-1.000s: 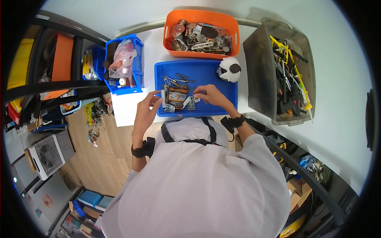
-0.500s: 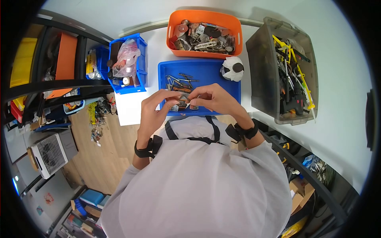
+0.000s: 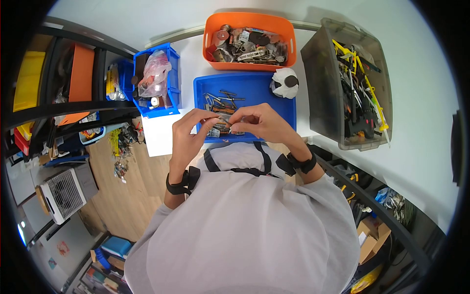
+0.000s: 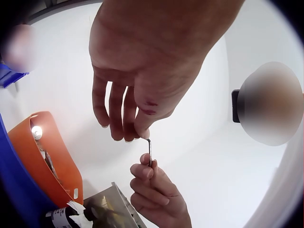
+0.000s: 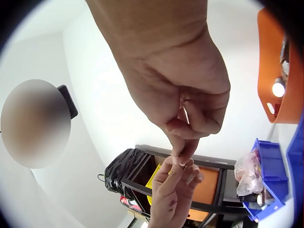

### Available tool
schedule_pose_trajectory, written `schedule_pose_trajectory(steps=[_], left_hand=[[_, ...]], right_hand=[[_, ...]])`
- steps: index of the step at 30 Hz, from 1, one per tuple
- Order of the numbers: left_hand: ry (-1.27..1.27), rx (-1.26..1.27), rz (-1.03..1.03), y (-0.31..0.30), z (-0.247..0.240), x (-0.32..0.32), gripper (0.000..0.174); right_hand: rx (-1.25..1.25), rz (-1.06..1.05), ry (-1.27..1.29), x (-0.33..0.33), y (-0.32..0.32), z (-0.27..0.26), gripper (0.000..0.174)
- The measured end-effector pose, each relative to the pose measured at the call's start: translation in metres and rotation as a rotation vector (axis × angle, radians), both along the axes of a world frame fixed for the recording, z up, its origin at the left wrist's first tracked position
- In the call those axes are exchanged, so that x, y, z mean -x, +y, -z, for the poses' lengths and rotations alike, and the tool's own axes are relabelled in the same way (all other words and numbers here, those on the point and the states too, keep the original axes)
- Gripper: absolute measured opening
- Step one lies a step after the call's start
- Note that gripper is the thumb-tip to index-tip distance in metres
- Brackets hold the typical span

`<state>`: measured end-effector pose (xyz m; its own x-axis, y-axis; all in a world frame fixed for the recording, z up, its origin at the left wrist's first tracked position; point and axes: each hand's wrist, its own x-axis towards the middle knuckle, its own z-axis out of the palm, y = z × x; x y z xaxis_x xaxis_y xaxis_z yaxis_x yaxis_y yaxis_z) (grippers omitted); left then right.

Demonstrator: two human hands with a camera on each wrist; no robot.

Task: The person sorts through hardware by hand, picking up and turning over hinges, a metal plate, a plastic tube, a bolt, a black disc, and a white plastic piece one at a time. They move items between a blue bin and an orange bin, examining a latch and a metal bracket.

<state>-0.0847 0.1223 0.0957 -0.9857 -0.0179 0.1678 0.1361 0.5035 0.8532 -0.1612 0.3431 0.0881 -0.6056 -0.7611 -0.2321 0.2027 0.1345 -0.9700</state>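
Note:
Between my two hands is a thin, dark metal piece, bent at one end in the left wrist view. My left hand pinches its bent end between thumb and fingertips. The other end is pinched by my right hand, its remaining fingers curled in. Both hands are over the near part of a blue tray. Slim metal rods lie in the tray just beyond the fingers. Small packets and a grey plate with holes lie below the hands, partly hidden by them.
A white-wrapped container with a dark top stands in the tray's far right corner. Behind is an orange bin of hardware. A grey tool box stands right, a blue bin with a plastic bag left.
Both hands have come together over the tray from being apart, and now hold the metal piece between them. A white cylinder near the left hand earlier is now out of sight.

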Motion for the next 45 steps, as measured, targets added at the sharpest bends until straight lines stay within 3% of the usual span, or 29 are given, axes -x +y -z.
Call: schedule_pose_trajectory(steps=[5, 8, 13, 16, 25, 32, 37, 41, 45], left_hand=[[-0.083, -0.004, -0.008, 0.007, -0.007, 0.001, 0.012], [-0.09, 0.021, 0.023, 0.008, 0.002, 0.001, 0.013], [-0.192, 0.023, 0.03, 0.014, 0.013, 0.003, 0.013], [-0.212, 0.046, 0.04, 0.021, 0.018, 0.007, 0.015], [-0.247, 0.115, 0.137, 0.054, 0.019, 0.021, 0.017], [-0.279, 0.148, 0.223, 0.082, 0.019, 0.025, 0.023], [-0.308, 0.158, 0.251, 0.095, 0.017, 0.023, 0.026], [-0.324, 0.168, 0.289, 0.099, 0.017, 0.019, 0.027], [-0.366, 0.201, 0.283, 0.1, 0.014, 0.014, 0.029]], right_hand=[[-0.017, 0.071, 0.029, -0.005, 0.006, 0.008, 0.016], [-0.081, 0.159, 0.193, -0.008, 0.024, 0.003, 0.019], [-0.186, 0.404, 0.176, -0.022, 0.078, 0.011, 0.019], [-0.226, 0.665, -0.049, -0.037, 0.118, 0.014, 0.021], [-0.355, 1.149, 0.047, -0.081, 0.234, 0.005, 0.02], [-0.576, 1.217, 0.069, -0.084, 0.291, 0.006, 0.019], [-0.76, 1.067, 0.406, -0.056, 0.307, 0.039, 0.021], [-0.936, 1.066, 0.503, -0.05, 0.306, 0.052, 0.02], [-0.936, 1.117, 0.525, -0.053, 0.302, 0.042, 0.017]])
